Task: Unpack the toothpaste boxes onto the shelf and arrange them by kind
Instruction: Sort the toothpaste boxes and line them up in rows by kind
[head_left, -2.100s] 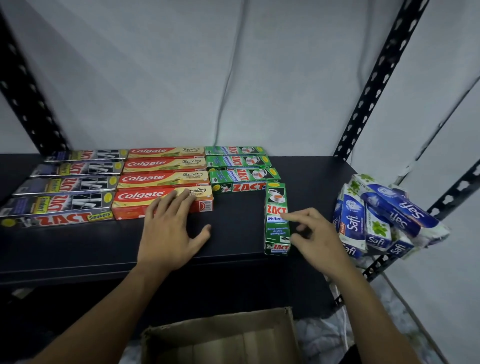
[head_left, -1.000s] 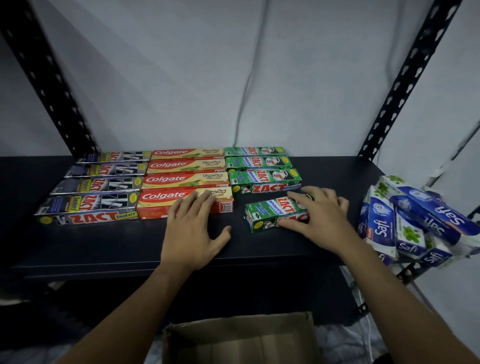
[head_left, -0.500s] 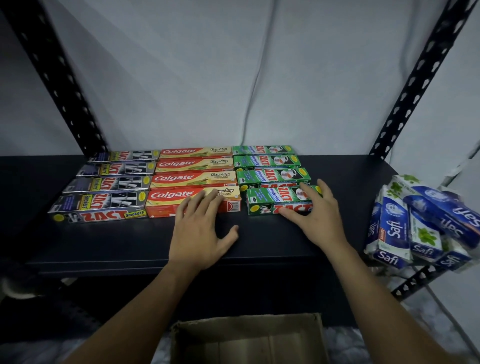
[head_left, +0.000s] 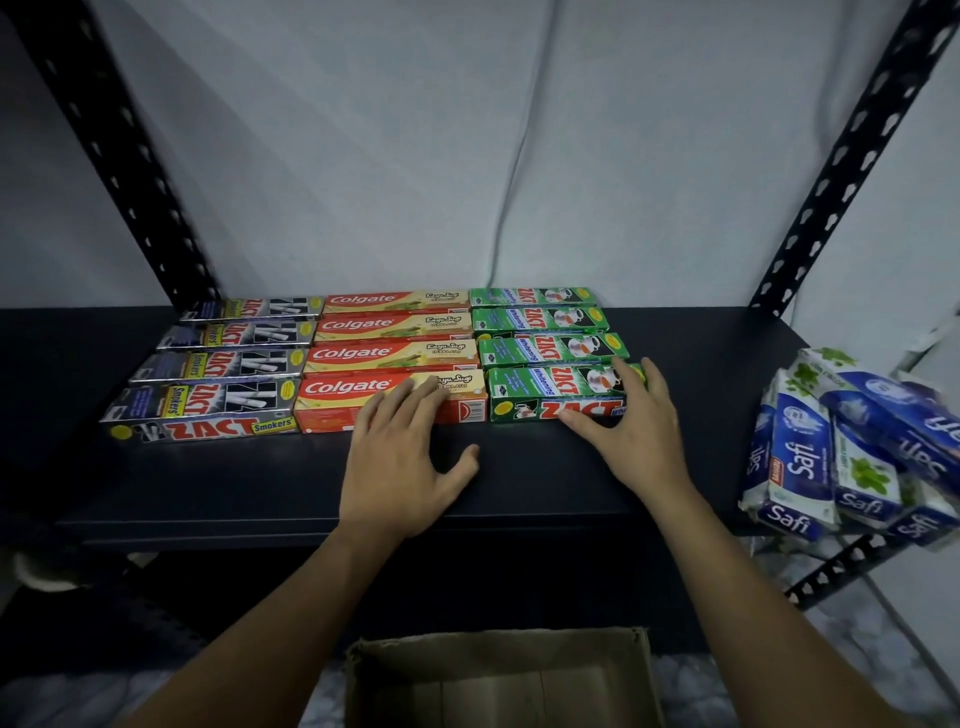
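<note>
Three columns of toothpaste boxes lie on the black shelf (head_left: 234, 483): silver Zact Smokers boxes (head_left: 208, 410) at the left, red Colgate boxes (head_left: 363, 358) in the middle, green Zact Whitening boxes (head_left: 540, 343) at the right. My left hand (head_left: 400, 457) rests flat on the shelf, its straight fingertips on the front Colgate box (head_left: 337, 405). My right hand (head_left: 639, 436) lies with straight fingers against the right end and front of the front green Zact box (head_left: 540, 395), which sits in line with its column.
A heap of blue and white Safi boxes (head_left: 852, 457) sits at the shelf's right end, partly over the edge. An open cardboard box (head_left: 498, 675) stands below the shelf in front of me. Black perforated uprights (head_left: 119, 156) rise at both back corners.
My right hand turned the green Zact box from lengthwise to crosswise and pushed it back into the front of the green column. My left hand stayed on the front Colgate box.
</note>
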